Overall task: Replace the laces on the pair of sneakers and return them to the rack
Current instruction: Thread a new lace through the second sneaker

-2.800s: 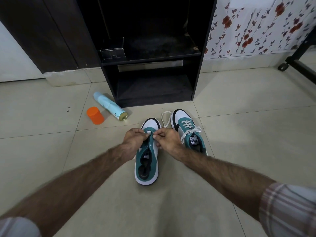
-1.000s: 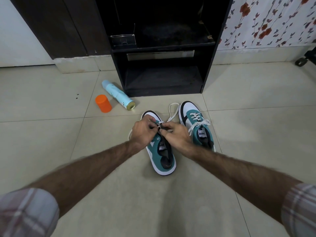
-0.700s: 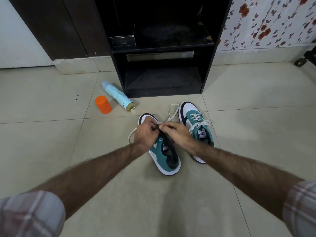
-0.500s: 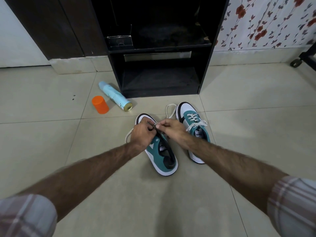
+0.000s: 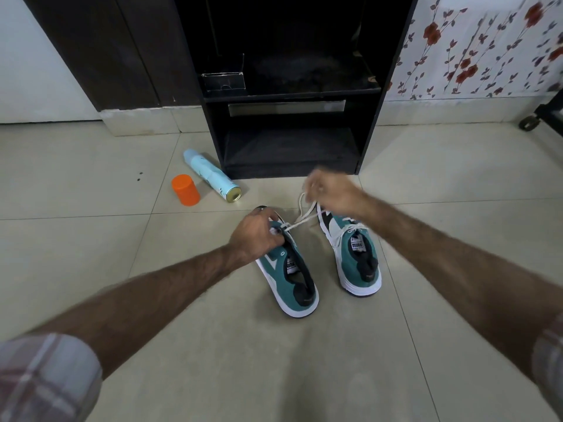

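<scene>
Two teal and white sneakers sit on the tiled floor [image 5: 441,184] just in front of the black shoe rack [image 5: 289,95], toes pointing at it. The left sneaker [image 5: 292,275] is angled a bit, heel swung away from the rack, and it only has a lace at the very front eyelets. The right sneaker [image 5: 356,260] right beside it is already laced up with a white bow on top.

The left hand [image 5: 257,236] is curled over the toe end of the left sneaker, fingers gripping the front where the lace comes out. The right hand [image 5: 330,190] is up between that shoe and the rack, fingers closed and pinching the white lace [image 5: 300,222], which runs taut from the left sneaker's front eyelets up to it. That hand is motion-blurred, so the exact finger grip is hard to make out. A loop of the lace hangs below it, near the right sneaker's toe.

Left of the rack's bottom corner a light blue spray can [image 5: 211,176] lies on its side on the floor, and an orange cap [image 5: 185,189] stands just beside it. On the rack's middle shelf there's a small clear box [image 5: 224,82] at the left end. Floral wallpaper [image 5: 475,47] covers the wall to the right of the rack.
</scene>
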